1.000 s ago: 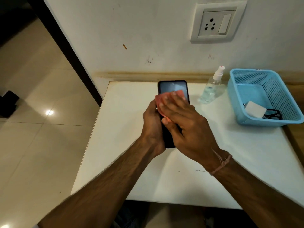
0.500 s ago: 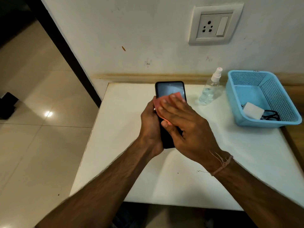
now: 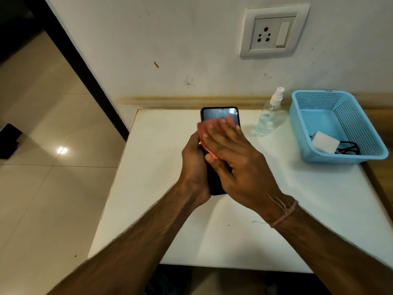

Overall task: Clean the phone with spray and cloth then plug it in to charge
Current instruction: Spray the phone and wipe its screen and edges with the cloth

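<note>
My left hand grips a black phone from its left side and holds it above the white table, screen up. A pink cloth lies on the screen under the flat fingers of my right hand, which presses it down. Only the phone's top and a bit of its lower edge show. A clear spray bottle with a white nozzle stands at the table's back, right of the phone. A white charger with a black cable lies in the blue basket.
A white wall socket with a switch sits on the wall above the bottle. The blue basket stands at the table's back right corner. Tiled floor and a dark door frame lie left of the table.
My right hand has slid the pink cloth a little along the phone's screen, toward its top. The left hand keeps its grip.
</note>
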Demonstrator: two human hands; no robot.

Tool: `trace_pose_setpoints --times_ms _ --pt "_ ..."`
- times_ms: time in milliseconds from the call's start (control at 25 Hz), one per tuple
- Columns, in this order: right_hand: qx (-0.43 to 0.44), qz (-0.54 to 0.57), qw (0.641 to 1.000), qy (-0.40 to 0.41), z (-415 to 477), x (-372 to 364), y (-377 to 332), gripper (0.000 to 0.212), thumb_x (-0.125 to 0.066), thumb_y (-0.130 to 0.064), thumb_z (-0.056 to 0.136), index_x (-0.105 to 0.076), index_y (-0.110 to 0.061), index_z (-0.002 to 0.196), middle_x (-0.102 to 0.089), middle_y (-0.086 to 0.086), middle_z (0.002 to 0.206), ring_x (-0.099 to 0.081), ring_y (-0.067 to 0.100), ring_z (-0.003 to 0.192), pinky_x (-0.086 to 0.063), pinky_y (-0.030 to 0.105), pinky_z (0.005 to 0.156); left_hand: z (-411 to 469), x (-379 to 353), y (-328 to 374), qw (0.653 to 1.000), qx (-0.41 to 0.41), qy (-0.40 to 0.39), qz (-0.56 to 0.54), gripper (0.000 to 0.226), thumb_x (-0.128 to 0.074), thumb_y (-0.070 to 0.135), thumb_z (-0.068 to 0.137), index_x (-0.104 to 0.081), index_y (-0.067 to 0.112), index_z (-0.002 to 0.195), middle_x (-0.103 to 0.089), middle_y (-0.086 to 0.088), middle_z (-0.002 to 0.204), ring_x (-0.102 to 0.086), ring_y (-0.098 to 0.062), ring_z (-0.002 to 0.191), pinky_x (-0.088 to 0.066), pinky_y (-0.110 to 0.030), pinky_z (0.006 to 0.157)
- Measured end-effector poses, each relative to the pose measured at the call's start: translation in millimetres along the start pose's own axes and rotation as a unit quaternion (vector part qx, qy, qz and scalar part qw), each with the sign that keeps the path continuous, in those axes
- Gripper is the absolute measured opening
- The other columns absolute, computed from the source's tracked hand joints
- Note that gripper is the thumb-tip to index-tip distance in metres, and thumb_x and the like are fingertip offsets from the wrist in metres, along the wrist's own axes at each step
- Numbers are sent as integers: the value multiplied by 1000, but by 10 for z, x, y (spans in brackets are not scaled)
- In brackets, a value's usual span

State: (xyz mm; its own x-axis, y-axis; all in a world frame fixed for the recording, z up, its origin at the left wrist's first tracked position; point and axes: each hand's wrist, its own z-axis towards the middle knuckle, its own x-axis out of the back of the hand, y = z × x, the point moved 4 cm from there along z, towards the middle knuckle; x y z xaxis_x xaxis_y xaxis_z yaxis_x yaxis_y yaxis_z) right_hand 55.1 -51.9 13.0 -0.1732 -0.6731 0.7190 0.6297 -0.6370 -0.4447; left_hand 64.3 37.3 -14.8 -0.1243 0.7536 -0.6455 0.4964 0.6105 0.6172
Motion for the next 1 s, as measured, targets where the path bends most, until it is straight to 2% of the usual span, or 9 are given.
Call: trace_pose_setpoints --times_ms 80,160,240,400,560,640,720,880,1000 --pt "13 0 1000 11 -75 35 2 38 -55 -24 96 -58 -11 132 -52 3 142 -37 17 141 -33 43 115 29 63 55 1000 -12 2 -11 67 -36 59 97 -72 9 122 -73 -12 119 -70 -27 105 -56 -38 94" --pt "-14 -23 998 55 -104 100 124 35 -56 -24 96 -62 -10 128 -56 5 138 -41 19 138 -38 42 112 41 86 84 1000 -22 16 4 68 -36 62 97 -74 12 121 -73 -15 118 -71 -29 101 -55 -43 95" --pt "-59 -47 994 84 -73 148 272 40 -50 -28 98 -57 -9 132 -51 8 142 -37 23 140 -34 44 114 23 63 59 999 -14 32 32 67 -40 65 95 -71 13 125 -70 -18 121 -67 -32 102 -49 -49 102" --pt "-73 -29 994 81 46 134 290 46 -45 -26 100 -45 -5 142 -38 9 152 -23 24 147 -23 44 119 -38 -47 -102 995 1 40 86 60 -42 62 96 -76 16 117 -76 -10 106 -73 -27 92 -57 -38 85" --pt "-21 23 999 20 -12 32 57 43 -49 -21 99 -48 -8 140 -40 5 150 -24 17 146 -26 43 118 -28 -42 -90 999 10 18 37 62 -42 57 96 -70 12 127 -71 -13 127 -67 -30 119 -50 -41 103" --pt "4 27 1000 -3 -111 -15 1 41 -51 -23 98 -52 -9 137 -45 4 147 -30 15 144 -30 42 117 10 30 6 1000 4 8 6 70 -37 60 94 -68 5 125 -69 -16 126 -66 -31 116 -51 -39 100" --pt "-1 2 1000 17 -150 -8 53 39 -51 -23 98 -55 -8 134 -49 6 144 -33 18 143 -33 44 114 45 100 84 1000 -7 18 -3 72 -35 63 95 -70 7 125 -70 -15 124 -67 -30 109 -52 -40 98" --pt "-87 -41 994 58 -37 71 270 47 -41 -29 101 -45 -8 142 -37 8 152 -22 24 147 -24 46 118 17 54 -4 998 0 45 52 64 -38 64 96 -73 18 123 -72 -14 123 -68 -32 106 -47 -48 106" --pt "-76 -40 995 52 24 51 243 48 -40 -26 101 -40 -7 145 -33 9 155 -19 24 148 -21 47 119 -44 -41 -124 995 20 43 83 62 -40 63 96 -74 17 122 -73 -15 122 -70 -31 110 -49 -48 105"
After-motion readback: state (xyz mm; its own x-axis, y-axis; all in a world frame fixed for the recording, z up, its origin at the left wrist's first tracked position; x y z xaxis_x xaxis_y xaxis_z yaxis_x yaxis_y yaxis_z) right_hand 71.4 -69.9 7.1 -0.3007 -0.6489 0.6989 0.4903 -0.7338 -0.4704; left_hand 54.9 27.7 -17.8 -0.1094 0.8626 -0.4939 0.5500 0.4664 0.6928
